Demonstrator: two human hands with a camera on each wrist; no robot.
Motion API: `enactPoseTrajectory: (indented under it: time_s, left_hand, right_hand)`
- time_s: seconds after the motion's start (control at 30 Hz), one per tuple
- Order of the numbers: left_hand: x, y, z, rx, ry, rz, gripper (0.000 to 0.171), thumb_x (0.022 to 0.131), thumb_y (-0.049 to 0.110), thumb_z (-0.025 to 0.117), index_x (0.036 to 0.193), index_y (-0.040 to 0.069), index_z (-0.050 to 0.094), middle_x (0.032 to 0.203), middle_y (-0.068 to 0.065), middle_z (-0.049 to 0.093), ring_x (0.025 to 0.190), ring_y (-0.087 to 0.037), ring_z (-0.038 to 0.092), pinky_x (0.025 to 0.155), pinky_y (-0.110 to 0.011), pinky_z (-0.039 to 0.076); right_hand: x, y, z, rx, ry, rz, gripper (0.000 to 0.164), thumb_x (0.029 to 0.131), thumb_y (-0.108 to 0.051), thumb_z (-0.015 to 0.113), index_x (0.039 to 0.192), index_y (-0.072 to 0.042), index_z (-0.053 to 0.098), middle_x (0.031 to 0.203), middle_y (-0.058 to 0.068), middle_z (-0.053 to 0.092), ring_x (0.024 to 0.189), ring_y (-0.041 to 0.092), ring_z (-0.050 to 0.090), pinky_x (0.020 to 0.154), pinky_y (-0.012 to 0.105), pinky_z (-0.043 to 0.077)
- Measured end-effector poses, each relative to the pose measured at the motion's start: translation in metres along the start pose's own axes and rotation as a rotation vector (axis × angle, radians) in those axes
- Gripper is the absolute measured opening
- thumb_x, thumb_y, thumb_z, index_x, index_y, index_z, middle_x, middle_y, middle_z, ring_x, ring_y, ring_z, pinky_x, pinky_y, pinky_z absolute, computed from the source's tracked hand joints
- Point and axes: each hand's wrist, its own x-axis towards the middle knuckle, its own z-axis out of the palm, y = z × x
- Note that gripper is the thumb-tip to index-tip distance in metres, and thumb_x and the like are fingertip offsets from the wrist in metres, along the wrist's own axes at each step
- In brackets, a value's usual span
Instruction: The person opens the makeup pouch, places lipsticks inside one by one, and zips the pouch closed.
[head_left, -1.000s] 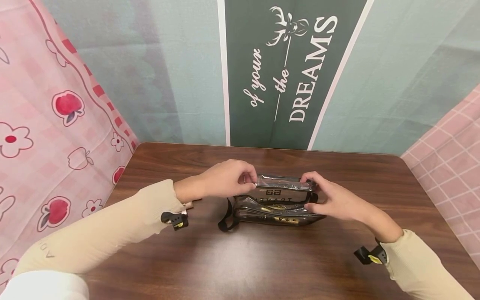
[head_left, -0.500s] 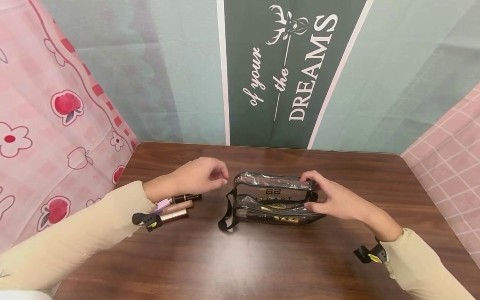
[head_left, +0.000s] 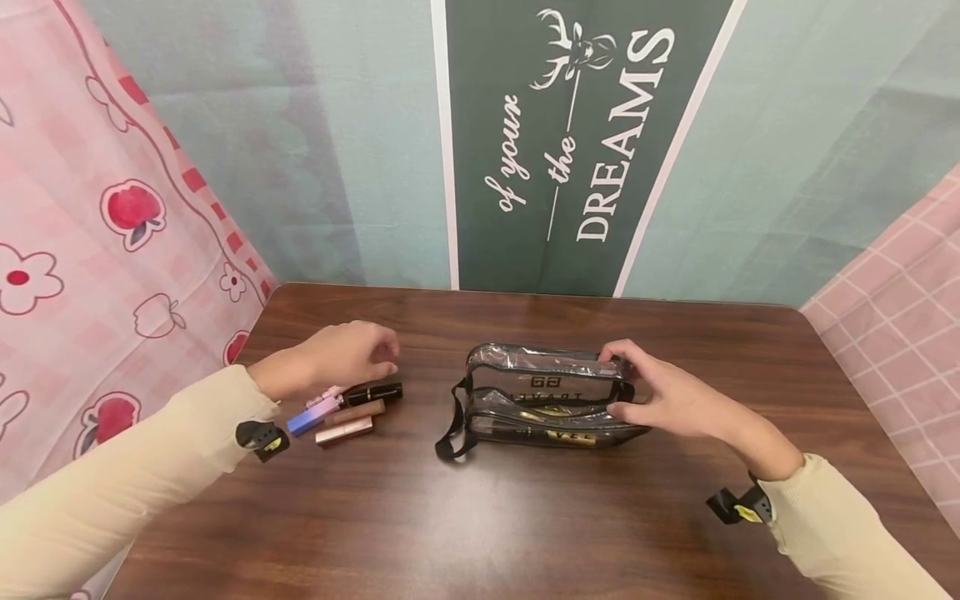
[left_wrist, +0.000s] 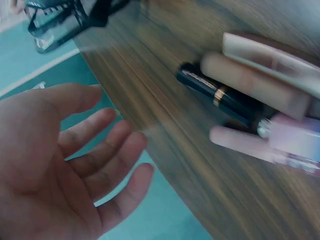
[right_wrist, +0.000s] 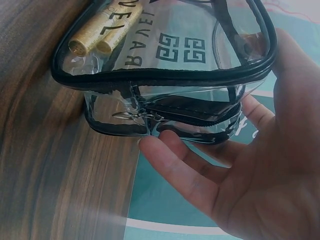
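Observation:
A clear zip cosmetic bag (head_left: 506, 408) with black piping lies mid-table, and two gold tubes (right_wrist: 90, 37) show through its plastic in the right wrist view. My right hand (head_left: 671, 402) holds the bag's right end between thumb and fingers, close to its zipper pulls (right_wrist: 132, 116). My left hand (head_left: 337, 354) hovers with nothing in it, fingers loosely bent, just beyond a small group of cosmetics. That group has a black tube (head_left: 375, 393) with a gold band, a beige-brown tube (head_left: 356, 413), a pale slim case (head_left: 345, 430) and a purple-blue tube (head_left: 313, 414).
A black strap loop (head_left: 450, 446) trails from the bag's left end onto the brown wooden table (head_left: 480, 533). Behind the table's far edge hangs a printed cloth (head_left: 360, 167). Pink patterned cloth (head_left: 135, 275) borders the left side.
My left hand has drawn away from the bag's far left edge and moved left to the cosmetics, which have come into view. The right hand stays on the bag.

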Motion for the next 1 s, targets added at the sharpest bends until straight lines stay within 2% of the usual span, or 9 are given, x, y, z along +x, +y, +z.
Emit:
enactPoseTrajectory:
  time_s: [0.2,0.5,0.77,1.0]
  left_hand:
    - [-0.005,-0.019,-0.002,0.000,-0.098,-0.082,0.028,0.097,0.026,0.067,0.118,0.007,0.069,0.103,-0.003,0.069,0.096,-0.020,0.066,0.084,-0.049,0.053]
    - [-0.013,-0.049,0.004,-0.010,-0.087,-0.092,0.016,0.091,0.018,0.070,0.102,0.005,0.068,0.084,-0.001,0.064,0.075,-0.017,0.059,0.067,-0.040,0.050]
    - [-0.022,-0.062,0.011,-0.026,-0.151,-0.140,0.017,0.088,0.015,0.073,0.099,0.004,0.067,0.080,0.000,0.061,0.068,-0.014,0.057,0.060,-0.034,0.047]
    - [-0.027,-0.078,0.017,-0.044,-0.143,-0.132,0.018,0.084,0.012,0.076,0.094,0.000,0.065,0.074,0.000,0.059,0.066,-0.014,0.054,0.060,-0.032,0.045]
  right_hand:
    - [0.002,-0.001,-0.002,-0.005,-0.001,0.000,0.060,0.086,-0.015,0.079,0.134,-0.023,0.042,0.107,0.009,0.063,0.087,0.020,0.059,0.055,0.027,0.046]
    - [0.004,0.000,-0.003,-0.022,-0.004,0.005,0.061,0.086,-0.015,0.079,0.133,-0.023,0.042,0.101,0.009,0.065,0.086,0.017,0.059,0.058,0.028,0.048]
    - [0.006,-0.001,-0.005,-0.027,0.001,0.004,0.061,0.085,-0.015,0.079,0.133,-0.024,0.042,0.105,0.009,0.065,0.087,0.017,0.059,0.060,0.027,0.047]
    - [0.009,-0.001,-0.005,-0.015,0.007,-0.013,0.059,0.086,-0.015,0.079,0.133,-0.023,0.043,0.111,0.009,0.064,0.088,0.017,0.059,0.061,0.027,0.046]
